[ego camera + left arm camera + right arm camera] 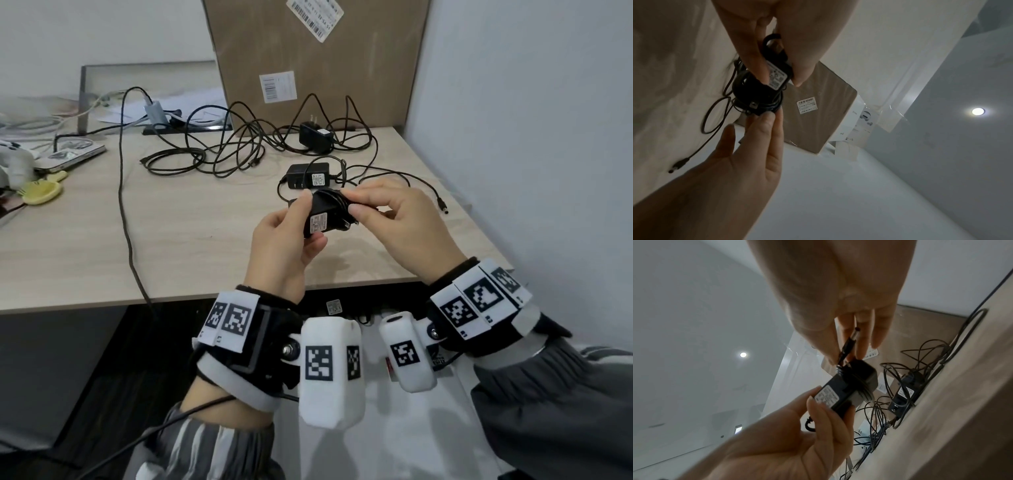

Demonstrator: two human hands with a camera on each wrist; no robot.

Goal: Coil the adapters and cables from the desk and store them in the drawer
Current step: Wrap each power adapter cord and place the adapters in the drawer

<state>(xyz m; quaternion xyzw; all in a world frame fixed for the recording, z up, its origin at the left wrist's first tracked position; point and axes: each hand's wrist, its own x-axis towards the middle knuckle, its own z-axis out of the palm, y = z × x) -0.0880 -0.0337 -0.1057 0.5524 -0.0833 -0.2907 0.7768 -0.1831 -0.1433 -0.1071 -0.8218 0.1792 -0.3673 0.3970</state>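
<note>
While the left hand (284, 240) grips a black adapter (323, 214) above the desk (85, 246), right hand (407, 222) fingers pinch its wound cable (337, 197).

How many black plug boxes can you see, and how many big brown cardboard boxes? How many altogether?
Black adapters: 3. The held adapter is between the left hand and right hand; the near adapter and far adapter lie on the desk.
Cardboard boxes: 1, the cardboard box.
Total: 4.
</note>
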